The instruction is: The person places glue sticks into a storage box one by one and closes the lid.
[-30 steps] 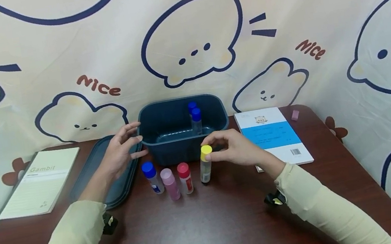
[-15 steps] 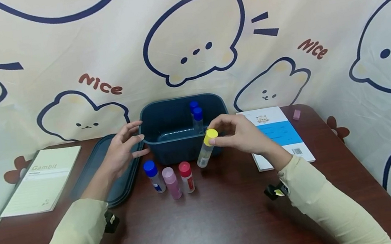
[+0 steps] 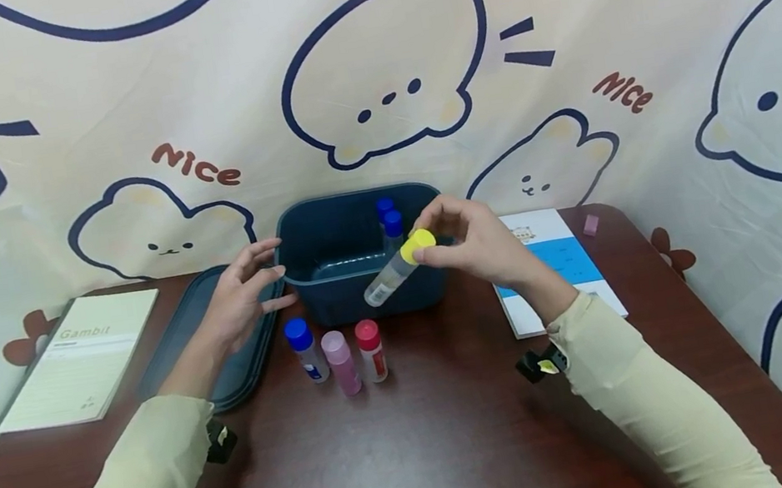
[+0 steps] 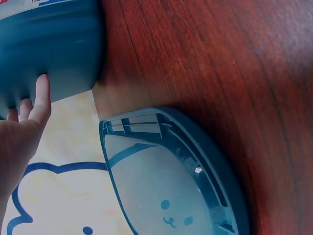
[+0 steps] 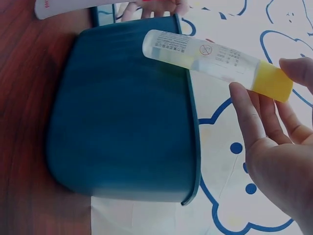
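Note:
My right hand (image 3: 482, 245) pinches a clear glue bottle (image 3: 390, 279) by its yellow cap, thumb on one side and fingers on the other. The bottle is tilted, its base pointing left, in front of the dark blue bin (image 3: 335, 301) and near its rim. In the right wrist view the glue bottle (image 5: 210, 56) shows printed text. Against the bin's left side rest the extended fingers of my left hand (image 3: 237, 305). Inside the bin two blue-capped bottles (image 3: 393, 227) stand upright at the right. Blue-capped (image 3: 308, 358), pink (image 3: 342, 364) and red-capped (image 3: 373, 353) bottles stand in front.
A dark blue lid (image 3: 258, 369) lies left of the bin, beneath my left forearm. Farther left is a pale notebook (image 3: 80, 375). A blue and white book (image 3: 565, 260) sits at the right, partly behind my right hand, with a small pink block (image 3: 590, 225) beyond. A patterned curtain backs the table.
My right hand has lifted the yellow-capped glue bottle off the table, raised it towards the bin's rim and tilted it from upright. The left hand has stayed at the bin.

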